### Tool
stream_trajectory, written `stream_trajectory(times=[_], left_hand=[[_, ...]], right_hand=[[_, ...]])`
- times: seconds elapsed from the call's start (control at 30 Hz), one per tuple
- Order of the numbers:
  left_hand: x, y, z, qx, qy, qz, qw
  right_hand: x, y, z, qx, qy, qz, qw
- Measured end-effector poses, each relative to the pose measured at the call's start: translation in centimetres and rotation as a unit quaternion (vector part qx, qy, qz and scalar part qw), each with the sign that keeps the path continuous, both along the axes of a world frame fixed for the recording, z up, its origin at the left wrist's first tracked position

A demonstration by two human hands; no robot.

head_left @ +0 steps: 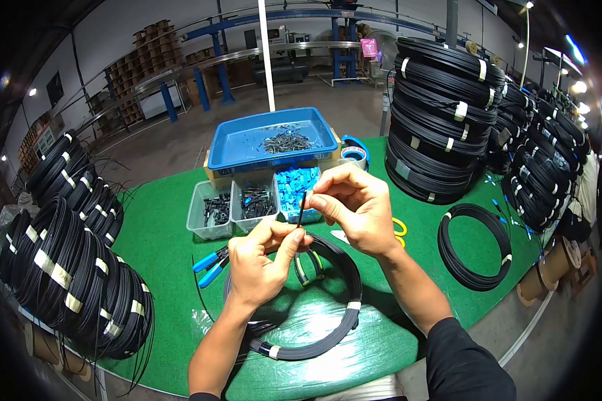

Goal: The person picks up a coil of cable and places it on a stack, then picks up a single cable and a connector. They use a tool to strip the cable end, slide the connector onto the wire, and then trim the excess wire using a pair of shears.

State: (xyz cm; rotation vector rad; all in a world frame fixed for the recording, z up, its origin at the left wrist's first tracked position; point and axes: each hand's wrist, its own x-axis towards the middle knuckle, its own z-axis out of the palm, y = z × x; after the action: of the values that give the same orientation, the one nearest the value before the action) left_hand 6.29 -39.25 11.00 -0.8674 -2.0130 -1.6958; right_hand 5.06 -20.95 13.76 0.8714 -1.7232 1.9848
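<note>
My left hand (261, 260) pinches the end of a thin black cable (302, 212) between thumb and fingers, just above the green table. My right hand (354, 204) grips the same cable end higher up, fingertips closed on its tip. The cable runs down into a black coil (334, 334) bound with white tape, lying on the table under my forearms.
Three clear bins (211, 214) hold small black and blue parts, behind them a blue tray (227, 144). Blue-handled pliers (211, 264) lie left of my hands, yellow-handled scissors (400, 228) to the right. Stacks of taped coils stand left (67, 267) and right (441, 120); one loose coil (475, 247) lies right.
</note>
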Motion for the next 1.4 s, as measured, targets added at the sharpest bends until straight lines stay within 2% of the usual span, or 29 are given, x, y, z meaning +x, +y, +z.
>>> stream_trajectory(times=[0.17, 0.33, 0.4, 0.43, 0.53, 0.6, 0.67, 0.73, 0.8, 0.87, 0.9, 1.0, 1.07, 1.23, 1.4], left_hand=[[-0.2, -0.3, 0.0, -0.019, 0.013, -0.017, 1.000], [-0.1, -0.4, 0.5, -0.023, 0.002, -0.017, 1.000], [-0.3, -0.5, 0.7, -0.040, 0.069, 0.057, 0.995], [-0.7, -0.5, 0.8, -0.040, 0.125, 0.073, 0.989], [-0.7, -1.2, 1.0, -0.081, 0.140, 0.130, 0.978], [-1.3, -1.2, 0.6, -0.057, 0.163, 0.126, 0.977], [-1.4, -1.4, 0.5, -0.092, 0.185, 0.098, 0.973], [-1.2, -1.3, 0.8, -0.092, 0.180, 0.102, 0.974], [-1.4, -1.7, 1.1, -0.102, 0.195, 0.085, 0.972], [-1.4, -2.0, 1.3, -0.109, 0.196, 0.080, 0.971], [-1.5, -2.1, 1.4, -0.116, 0.199, 0.074, 0.970], [-1.3, -2.1, 1.6, -0.126, 0.204, 0.081, 0.967], [-1.3, -2.0, 1.7, -0.129, 0.205, 0.082, 0.967], [-1.1, -2.1, 1.8, -0.135, 0.210, 0.082, 0.965], [-1.4, -2.3, 1.6, -0.153, 0.209, 0.072, 0.963]], right_hand=[[-0.1, 0.3, 0.2, -0.014, -0.012, 0.008, 1.000], [-0.7, 1.2, 0.5, 0.042, 0.030, 0.037, 0.998], [-1.0, 1.6, 0.5, 0.062, 0.055, 0.042, 0.996], [-1.2, 2.0, 0.6, 0.070, 0.051, 0.076, 0.993], [-0.9, 2.0, 0.6, 0.078, 0.027, 0.114, 0.990], [-1.2, 1.7, 0.1, 0.080, -0.009, 0.175, 0.981], [-1.7, 1.6, -0.4, 0.078, 0.000, 0.203, 0.976], [-1.7, 1.8, -0.8, 0.100, -0.054, 0.275, 0.955], [-1.6, 1.9, -0.6, 0.088, -0.062, 0.273, 0.956], [-1.7, 2.3, -0.3, 0.140, -0.027, 0.256, 0.956], [-1.5, 2.3, -0.2, 0.104, -0.057, 0.265, 0.957], [-1.3, 2.3, 0.0, 0.151, -0.037, 0.247, 0.957], [-1.2, 2.3, 0.1, 0.135, -0.039, 0.263, 0.955], [-0.7, 2.1, 0.9, 0.226, 0.037, 0.168, 0.959], [-0.7, 2.2, 0.9, 0.264, 0.069, 0.124, 0.954]])
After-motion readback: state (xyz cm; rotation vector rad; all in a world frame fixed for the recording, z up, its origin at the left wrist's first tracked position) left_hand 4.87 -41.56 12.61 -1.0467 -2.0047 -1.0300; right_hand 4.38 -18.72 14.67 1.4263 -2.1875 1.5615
